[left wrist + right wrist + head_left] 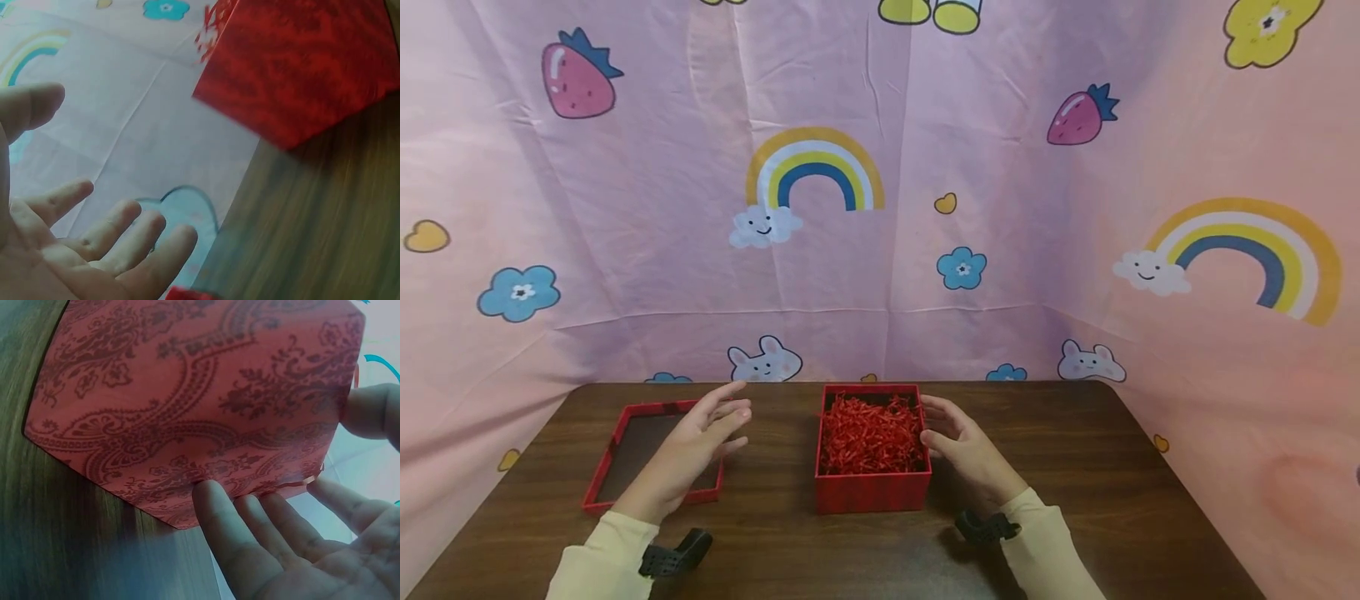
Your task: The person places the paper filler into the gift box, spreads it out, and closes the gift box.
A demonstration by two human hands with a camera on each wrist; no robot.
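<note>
A red patterned box (872, 493), without its lid, stands upright at the middle of the table, filled with red shredded paper (871, 435). My right hand (967, 452) is at the box's right wall; in the right wrist view its fingertips (209, 494) touch the patterned side (187, 406), and the thumb lies near the top rim. My left hand (688, 450) is raised over the red lid (601, 477), its fingers spread and holding nothing. That lid lies to the left with its dark inside facing up, partly hidden by the left hand and forearm.
The brown wooden table (1045, 433) extends around the box. Behind it and at both sides hangs a printed cloth (820, 275) with rainbows and strawberries. Each wrist carries a black strap mount (677, 554).
</note>
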